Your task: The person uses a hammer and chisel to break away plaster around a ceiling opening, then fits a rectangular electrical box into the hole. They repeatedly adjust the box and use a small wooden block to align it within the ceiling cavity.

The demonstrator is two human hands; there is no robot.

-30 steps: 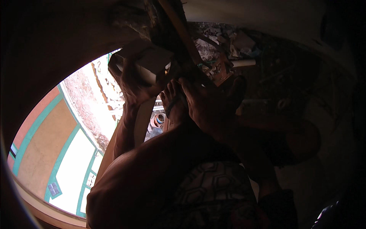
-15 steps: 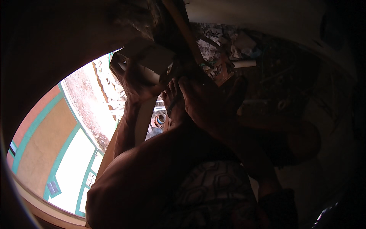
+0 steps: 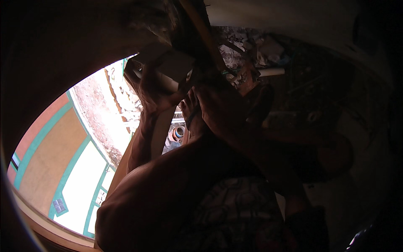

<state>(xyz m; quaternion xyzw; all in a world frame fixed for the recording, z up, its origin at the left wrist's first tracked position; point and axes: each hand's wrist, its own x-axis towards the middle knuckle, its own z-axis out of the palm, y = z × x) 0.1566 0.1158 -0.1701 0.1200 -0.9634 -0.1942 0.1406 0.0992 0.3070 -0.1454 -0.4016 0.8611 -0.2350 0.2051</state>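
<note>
Both my arms are raised into a dark, shadowed corner. My left hand (image 3: 154, 90) is wrapped around a pale rectangular block (image 3: 173, 65) and holds it up against the dark surface above. Just right of it is my right hand (image 3: 216, 107), its back to the camera and its fingers curled. A wooden stick (image 3: 202, 29) slants down from the top edge and meets that hand. Shadow hides whether the fingers grip the stick.
Rubble and scraps (image 3: 241, 42) and a short white pipe (image 3: 270, 72) lie beyond the hands. Orange ring-shaped fittings (image 3: 178, 132) show between my arms. Far below on the left are sunlit ground (image 3: 105, 109) and an orange wall with teal trim (image 3: 54, 151).
</note>
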